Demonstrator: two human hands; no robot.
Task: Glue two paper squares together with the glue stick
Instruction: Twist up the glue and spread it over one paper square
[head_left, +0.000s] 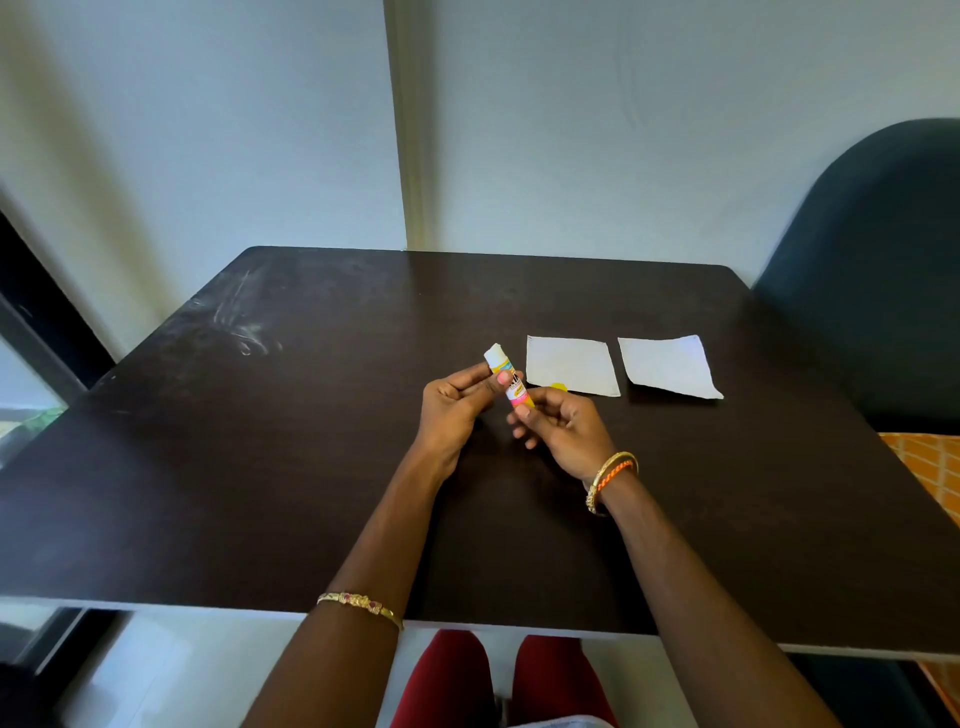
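Dark worktop (311, 467), two paper squares (571, 365) still lying apart, no glue on them as far as I can tell. Both my hands (457, 405) grip the glue stick (506, 376); all the gluing's left.

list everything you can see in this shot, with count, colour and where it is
glue stick: 1, white with yellow and pink label, held above the table, left of the papers
yellow piece: 1, yellow, just behind the right hand at the near edge of the left paper; possibly the cap, cannot tell
paper squares: 2, white, side by side and apart, on the table's right half
table: 1, dark brown, fills the middle, pale scuffs at far left
chair: 1, dark blue, at right beyond the table
wall: pale, behind
bracelets: gold on the left forearm, gold and orange on the right wrist
left hand: holds the stick's upper part
right hand: pinches its lower end
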